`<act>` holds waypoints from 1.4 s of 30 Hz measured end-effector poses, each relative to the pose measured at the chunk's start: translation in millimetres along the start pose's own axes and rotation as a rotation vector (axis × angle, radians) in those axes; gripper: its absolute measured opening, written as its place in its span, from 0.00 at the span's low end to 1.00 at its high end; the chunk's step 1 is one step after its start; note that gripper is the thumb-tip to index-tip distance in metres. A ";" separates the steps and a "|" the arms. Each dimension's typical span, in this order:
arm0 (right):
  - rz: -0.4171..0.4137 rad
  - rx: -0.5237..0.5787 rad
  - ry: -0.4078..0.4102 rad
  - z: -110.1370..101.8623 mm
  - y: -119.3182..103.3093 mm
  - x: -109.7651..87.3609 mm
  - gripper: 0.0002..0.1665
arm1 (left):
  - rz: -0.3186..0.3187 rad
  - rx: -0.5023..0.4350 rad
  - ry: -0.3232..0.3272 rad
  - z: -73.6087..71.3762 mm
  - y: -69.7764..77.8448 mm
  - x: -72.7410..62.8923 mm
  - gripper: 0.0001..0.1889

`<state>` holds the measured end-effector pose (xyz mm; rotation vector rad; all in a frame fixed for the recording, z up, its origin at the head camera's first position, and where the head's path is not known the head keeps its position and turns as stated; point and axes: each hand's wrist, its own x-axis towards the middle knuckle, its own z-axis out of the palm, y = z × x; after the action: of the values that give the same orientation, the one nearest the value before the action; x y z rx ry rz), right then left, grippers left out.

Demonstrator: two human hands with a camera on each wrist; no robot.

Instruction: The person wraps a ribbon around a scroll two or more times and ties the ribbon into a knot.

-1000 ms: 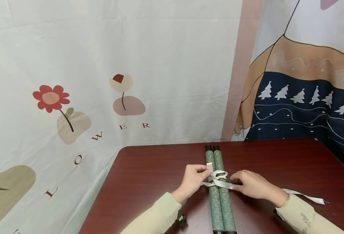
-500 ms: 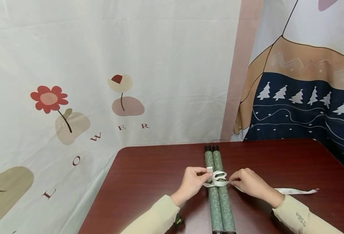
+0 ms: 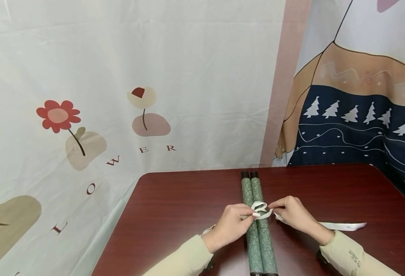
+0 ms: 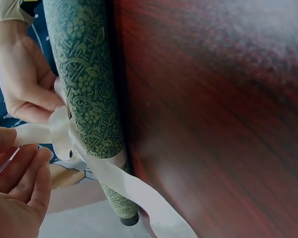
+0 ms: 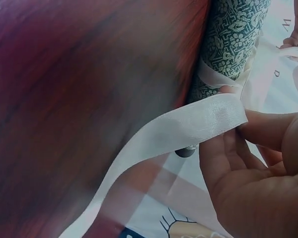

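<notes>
Two green patterned scroll rolls (image 3: 265, 245) with dark end caps lie side by side on the table. A white ribbon (image 3: 265, 216) goes round them and forms loops on top. My left hand (image 3: 232, 225) reaches over the left roll and pinches the ribbon; in the left wrist view its thumb and fingers hold a short stretch of ribbon (image 4: 32, 134). Right of the rolls, my right hand (image 3: 293, 215) pinches another part between thumb and fingers, seen close in the right wrist view as a wide ribbon band (image 5: 188, 124). How the ribbon crosses under the fingers is partly hidden.
The dark red table (image 3: 181, 199) has its far edge against a printed curtain (image 3: 205, 96). A loose ribbon tail (image 3: 347, 226) lies on the table beyond my right wrist. Another ribbon end (image 4: 159, 208) hangs across the tabletop in the left wrist view.
My left hand has moved right and slightly nearer, over the left roll; the ribbon end that stood up from it is out of sight. The tail at the right has slid left.
</notes>
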<state>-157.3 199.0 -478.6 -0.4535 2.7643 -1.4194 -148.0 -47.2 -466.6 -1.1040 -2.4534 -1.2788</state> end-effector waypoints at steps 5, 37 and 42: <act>0.067 0.040 0.017 0.8 -3.2 -0.1 0.12 | 0.049 0.078 -0.055 -0.3 2.4 -2.3 0.08; 0.157 0.208 0.265 19.6 -20.3 -3.1 0.20 | 0.494 0.728 -0.251 10.1 8.0 -9.0 0.07; 0.190 0.281 0.269 21.3 -21.3 -2.9 0.09 | 0.507 0.761 -0.283 10.4 8.6 -9.4 0.05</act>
<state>-146.3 171.1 -474.6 0.0075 2.6377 -1.8990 -133.6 -41.2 -471.8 -1.5562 -2.2537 -0.0250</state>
